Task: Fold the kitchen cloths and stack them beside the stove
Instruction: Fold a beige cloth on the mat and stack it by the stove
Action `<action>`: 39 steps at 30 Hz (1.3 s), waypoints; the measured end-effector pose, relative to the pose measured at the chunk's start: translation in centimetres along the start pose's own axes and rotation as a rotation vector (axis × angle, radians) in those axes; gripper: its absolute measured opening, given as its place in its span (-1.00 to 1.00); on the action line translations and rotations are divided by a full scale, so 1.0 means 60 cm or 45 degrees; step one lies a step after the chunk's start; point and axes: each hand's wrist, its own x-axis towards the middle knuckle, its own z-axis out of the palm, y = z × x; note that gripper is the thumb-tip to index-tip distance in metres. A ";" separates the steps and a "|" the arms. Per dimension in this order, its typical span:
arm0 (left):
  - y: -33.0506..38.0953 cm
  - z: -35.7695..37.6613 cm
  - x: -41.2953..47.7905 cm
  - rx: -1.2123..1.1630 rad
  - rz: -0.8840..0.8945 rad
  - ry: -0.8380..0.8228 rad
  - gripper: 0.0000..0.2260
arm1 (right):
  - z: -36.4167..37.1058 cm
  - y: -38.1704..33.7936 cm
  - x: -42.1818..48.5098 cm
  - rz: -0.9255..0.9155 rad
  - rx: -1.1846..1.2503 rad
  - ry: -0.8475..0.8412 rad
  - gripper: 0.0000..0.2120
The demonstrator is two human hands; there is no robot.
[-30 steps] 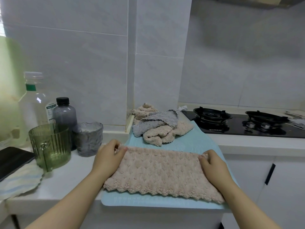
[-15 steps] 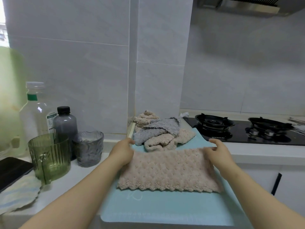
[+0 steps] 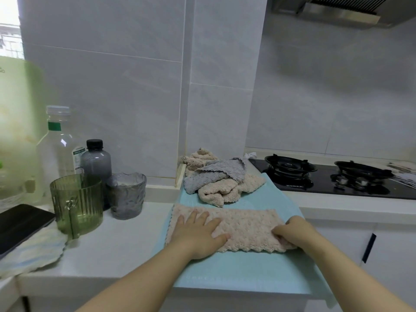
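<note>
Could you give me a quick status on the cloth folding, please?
Left hand flat on beige cloth; right hand grips its right end. Cloth lies on teal mat. Unfolded pile just behind.

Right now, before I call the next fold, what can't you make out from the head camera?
Head view only.
Right hand grip: curled fingers hide whether it pinches the beige cloth or just presses.
Cloth pile: overlapping layers hide the count.
Items right of the stove: cut off by the frame edge.
Bottle label: too small to read.
Green object at left: blurred, cut off.
</note>
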 end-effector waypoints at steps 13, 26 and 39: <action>-0.049 -0.036 -0.007 -1.436 -0.496 0.858 -0.90 | -0.013 -0.162 -0.058 -0.202 0.546 -0.087 -0.81; -0.094 -0.035 -0.012 -1.557 -0.212 0.346 -0.77 | 0.068 -0.189 -0.085 -0.351 0.642 -0.271 -0.88; -0.083 -0.078 -0.014 -0.514 0.006 0.705 -0.64 | 0.107 -0.186 -0.068 -0.783 -0.128 0.351 -0.73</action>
